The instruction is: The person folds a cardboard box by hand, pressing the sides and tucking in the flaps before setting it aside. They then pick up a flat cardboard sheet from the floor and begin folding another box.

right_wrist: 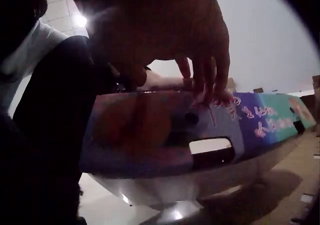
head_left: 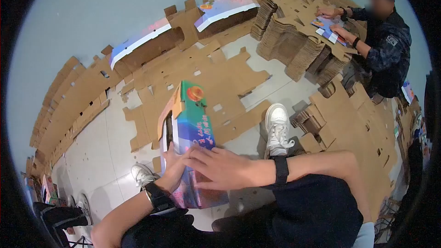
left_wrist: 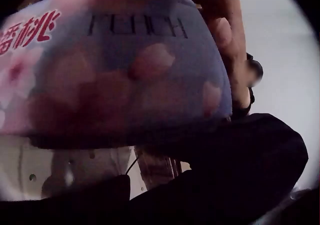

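Observation:
A long printed cardboard fruit box (head_left: 198, 121), green at the far end and blue to pink nearer, lies between the person's feet with a slot open along its left side. The left hand (head_left: 173, 167) grips the box's upper left edge, thumb raised by the slot and some fingers hidden. Across the top lies the right hand (head_left: 225, 165), its fingers extended over the left one. In the right wrist view, the right hand's fingertips (right_wrist: 220, 97) touch the printed panel near a cut-out handle hole. Peach artwork on the box (left_wrist: 125, 80) fills the left wrist view.
Flat brown cardboard sheets (head_left: 183, 87) cover the floor ahead, with printed box blanks (head_left: 227, 9) by the wall. A tall cardboard stack (head_left: 294, 46) stands at upper right, where another person (head_left: 386, 41) handles a printed sheet. White shoes (head_left: 278, 121) flank the box.

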Motion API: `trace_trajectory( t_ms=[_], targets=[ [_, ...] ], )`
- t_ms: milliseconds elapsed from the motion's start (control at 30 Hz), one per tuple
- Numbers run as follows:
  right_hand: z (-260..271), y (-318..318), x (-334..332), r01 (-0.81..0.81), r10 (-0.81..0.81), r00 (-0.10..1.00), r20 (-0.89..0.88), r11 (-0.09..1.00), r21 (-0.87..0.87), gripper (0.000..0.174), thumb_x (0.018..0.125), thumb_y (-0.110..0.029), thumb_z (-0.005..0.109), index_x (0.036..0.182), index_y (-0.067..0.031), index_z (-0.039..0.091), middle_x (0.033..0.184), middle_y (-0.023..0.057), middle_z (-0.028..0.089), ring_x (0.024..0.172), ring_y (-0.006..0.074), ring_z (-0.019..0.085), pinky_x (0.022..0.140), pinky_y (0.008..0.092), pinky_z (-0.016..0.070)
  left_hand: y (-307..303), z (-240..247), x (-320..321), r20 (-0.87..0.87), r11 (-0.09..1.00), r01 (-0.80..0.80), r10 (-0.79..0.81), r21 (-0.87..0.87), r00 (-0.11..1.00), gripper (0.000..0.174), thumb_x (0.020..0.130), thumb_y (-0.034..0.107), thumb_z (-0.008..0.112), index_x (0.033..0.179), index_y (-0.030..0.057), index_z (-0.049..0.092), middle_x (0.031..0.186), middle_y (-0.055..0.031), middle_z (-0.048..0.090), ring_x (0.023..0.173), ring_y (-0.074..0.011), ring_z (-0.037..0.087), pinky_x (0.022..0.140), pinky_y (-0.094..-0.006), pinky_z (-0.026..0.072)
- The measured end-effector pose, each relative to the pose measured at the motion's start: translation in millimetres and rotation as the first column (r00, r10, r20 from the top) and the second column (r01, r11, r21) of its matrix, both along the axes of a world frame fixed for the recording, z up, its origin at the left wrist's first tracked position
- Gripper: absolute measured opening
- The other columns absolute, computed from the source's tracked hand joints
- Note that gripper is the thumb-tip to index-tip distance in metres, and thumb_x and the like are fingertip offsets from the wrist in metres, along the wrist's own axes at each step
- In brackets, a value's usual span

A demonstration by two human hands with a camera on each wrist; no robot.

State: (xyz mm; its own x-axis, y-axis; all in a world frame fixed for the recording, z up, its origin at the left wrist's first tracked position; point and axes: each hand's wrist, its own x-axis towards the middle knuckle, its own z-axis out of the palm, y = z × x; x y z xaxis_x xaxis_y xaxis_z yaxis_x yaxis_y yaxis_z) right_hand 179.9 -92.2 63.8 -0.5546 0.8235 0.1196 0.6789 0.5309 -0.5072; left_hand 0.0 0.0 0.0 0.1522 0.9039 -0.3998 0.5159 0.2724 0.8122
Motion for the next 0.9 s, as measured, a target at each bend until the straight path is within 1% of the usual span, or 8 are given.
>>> trace_trajectory(
  t_ms=[67,167,233,333,500,700,767,900],
  targets=[
    [-4.3,-6.7,-5.0,0.035,-0.026,0.999,-0.031,0.939,0.343,0.066,0.086,-0.039,0.056,0.133,-0.0002,0.034,0.120,0.0192,0.049,0.117,0.0349,0.044,0.098,0.0420,0.0360,-6.9,19.6,4.2,0.274,0.974,0.211,-0.180,-0.087,0.945,0.108,0.071,0.052,0.072,0.140,-0.0106,0.017,0.132,-0.0272,0.027,0.124,-0.0339,0.037,0.100,-0.0375,0.0371],
    [-5.0,0.6,-4.5,-0.068,0.075,0.997,-0.009,0.944,0.324,0.062,0.085,-0.039,0.057,0.131,-0.0012,0.039,0.113,0.0168,0.051,0.113,0.0329,0.046,0.096,0.0415,0.0364,17.4,-2.6,10.1,0.168,0.981,0.190,-0.180,-0.045,0.969,0.105,0.073,0.054,0.070,0.139,-0.0117,0.020,0.132,-0.0256,0.023,0.120,-0.0327,0.041,0.092,-0.0373,0.0441],
    [-6.2,-1.5,-9.1,-0.084,0.096,0.995,-0.017,0.934,0.346,0.061,0.084,-0.039,0.057,0.130,-0.0020,0.041,0.113,0.0154,0.051,0.112,0.0319,0.047,0.096,0.0413,0.0364,18.5,-2.6,18.8,0.269,0.995,0.066,-0.046,-0.070,0.962,0.096,0.075,0.055,0.067,0.134,-0.0110,0.030,0.128,-0.0230,0.032,0.111,-0.0295,0.049,0.087,-0.0353,0.0470],
    [1.7,-2.0,-6.9,-0.077,0.086,0.996,-0.010,0.923,0.376,0.058,0.083,-0.039,0.058,0.127,-0.0031,0.044,0.113,0.0134,0.051,0.111,0.0299,0.047,0.096,0.0408,0.0362,19.7,15.2,23.7,0.658,0.934,0.099,0.165,-0.344,0.735,0.062,0.083,0.048,0.060,0.118,-0.0017,0.050,0.100,-0.0108,0.059,0.091,-0.0218,0.061,0.084,-0.0332,0.0473],
    [5.7,4.1,6.1,0.073,-0.093,0.995,0.026,0.904,0.422,0.055,0.082,-0.038,0.059,0.123,-0.0028,0.047,0.114,0.0127,0.052,0.108,0.0273,0.049,0.096,0.0403,0.0368,20.4,30.4,22.6,0.685,0.974,0.032,0.133,-0.223,0.717,0.041,0.087,0.032,0.059,0.110,-0.0004,0.051,0.098,-0.0097,0.060,0.087,-0.0199,0.060,0.080,-0.0323,0.0474],
    [-4.6,8.9,16.9,0.177,-0.208,0.977,0.049,0.916,0.361,0.056,0.079,-0.027,0.062,0.125,-0.0012,0.044,0.120,0.0135,0.047,0.106,0.0285,0.053,0.088,0.0388,0.0450,18.6,27.4,14.4,0.439,0.988,-0.114,0.147,-0.100,0.887,0.036,0.083,0.025,0.067,0.102,0.0015,0.047,0.093,-0.0076,0.058,0.083,-0.0137,0.056,0.071,-0.0279,0.0461],
    [-6.8,11.2,20.8,0.187,-0.199,0.980,-0.003,0.919,0.348,0.052,0.078,-0.022,0.062,0.122,-0.0008,0.045,0.118,0.0134,0.046,0.100,0.0289,0.057,0.077,0.0382,0.0511,16.8,29.2,12.2,0.497,0.995,-0.066,0.097,-0.080,0.862,0.036,0.083,0.025,0.068,0.100,0.0017,0.047,0.088,-0.0070,0.057,0.079,-0.0123,0.056,0.067,-0.0272,0.0464],
    [-1.3,13.1,21.0,0.203,-0.210,0.978,0.010,0.953,0.224,0.041,0.080,-0.022,0.061,0.112,-0.0010,0.047,0.106,0.0140,0.047,0.088,0.0305,0.060,0.065,0.0395,0.0528,6.1,29.9,14.5,0.371,0.999,-0.009,0.024,-0.042,0.928,0.040,0.082,0.023,0.071,0.103,-0.0017,0.047,0.088,-0.0088,0.059,0.077,-0.0144,0.059,0.068,-0.0283,0.0485]
  ],
)
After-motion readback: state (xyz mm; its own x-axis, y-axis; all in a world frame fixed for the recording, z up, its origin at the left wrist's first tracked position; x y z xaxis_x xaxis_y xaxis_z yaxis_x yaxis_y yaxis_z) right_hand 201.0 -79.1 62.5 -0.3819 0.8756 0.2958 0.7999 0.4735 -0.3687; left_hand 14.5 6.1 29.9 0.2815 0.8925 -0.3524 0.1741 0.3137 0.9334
